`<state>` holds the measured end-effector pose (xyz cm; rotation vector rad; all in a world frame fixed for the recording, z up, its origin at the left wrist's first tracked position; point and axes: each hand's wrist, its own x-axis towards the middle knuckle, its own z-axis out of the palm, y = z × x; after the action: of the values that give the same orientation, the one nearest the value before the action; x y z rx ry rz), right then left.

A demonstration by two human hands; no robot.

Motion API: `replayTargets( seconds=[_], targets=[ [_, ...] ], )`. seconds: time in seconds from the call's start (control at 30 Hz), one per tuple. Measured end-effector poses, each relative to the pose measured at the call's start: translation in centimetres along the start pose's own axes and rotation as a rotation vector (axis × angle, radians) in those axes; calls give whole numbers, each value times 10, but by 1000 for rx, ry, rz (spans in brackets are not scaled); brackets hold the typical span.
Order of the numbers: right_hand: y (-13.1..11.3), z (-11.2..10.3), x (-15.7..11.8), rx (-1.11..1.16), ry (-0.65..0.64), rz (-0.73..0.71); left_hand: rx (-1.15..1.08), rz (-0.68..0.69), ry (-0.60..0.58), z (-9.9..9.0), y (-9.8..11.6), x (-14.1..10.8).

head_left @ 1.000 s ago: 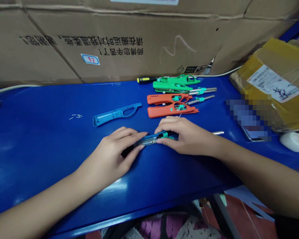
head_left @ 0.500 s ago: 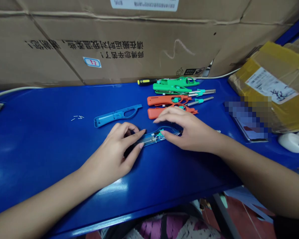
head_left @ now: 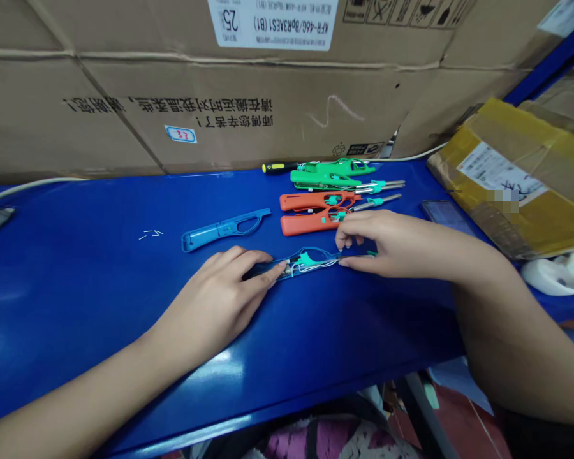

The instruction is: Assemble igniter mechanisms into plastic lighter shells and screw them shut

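Observation:
An open blue utility lighter [head_left: 310,260] lies along the bench, with white wires and a teal part showing inside its shell. My left hand [head_left: 215,293] is shut on its handle end. My right hand [head_left: 387,245] closes around its nozzle end, thumb below and fingers curled above. An empty blue lighter shell [head_left: 224,228] lies beyond my left hand. Nearest my right fingers are orange lighter bodies [head_left: 313,213], and behind them are green ones [head_left: 332,173]. A yellow-and-black screwdriver [head_left: 278,167] lies at their far end.
The glossy blue workbench [head_left: 100,268] has a front edge below my arms. Small metal pins [head_left: 152,234] lie on it. A cardboard box [head_left: 220,121] stands along the back. On the right are a phone [head_left: 444,215], a taped parcel [head_left: 511,185] and a white object [head_left: 555,274].
My right hand has moved right, from above the lighter's middle to its nozzle end, uncovering the wires and teal part. The view has tilted up, showing more of the box.

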<state>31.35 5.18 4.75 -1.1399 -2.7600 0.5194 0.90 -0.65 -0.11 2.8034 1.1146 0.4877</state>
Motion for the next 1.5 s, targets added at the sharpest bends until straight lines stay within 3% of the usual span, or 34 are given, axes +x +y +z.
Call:
replayTargets(
  seconds=[0.2, 0.53, 0.83, 1.03, 1.5],
  targets=[
    [0, 4, 7, 16, -72, 30, 110, 16, -18, -9, -6, 1],
    [-6, 6, 13, 14, -41, -19, 243, 41, -79, -14, -4, -4],
    [-5, 9, 13, 12, -42, -54, 297, 66, -53, -20, 0, -1],
    [-8, 17, 15, -141, 22, -138, 370, 72, -8, -23, 4, -3],
    [-18, 20, 10, -349, -24, -134, 380, 71, 1, -21, 4, -3]
  ],
)
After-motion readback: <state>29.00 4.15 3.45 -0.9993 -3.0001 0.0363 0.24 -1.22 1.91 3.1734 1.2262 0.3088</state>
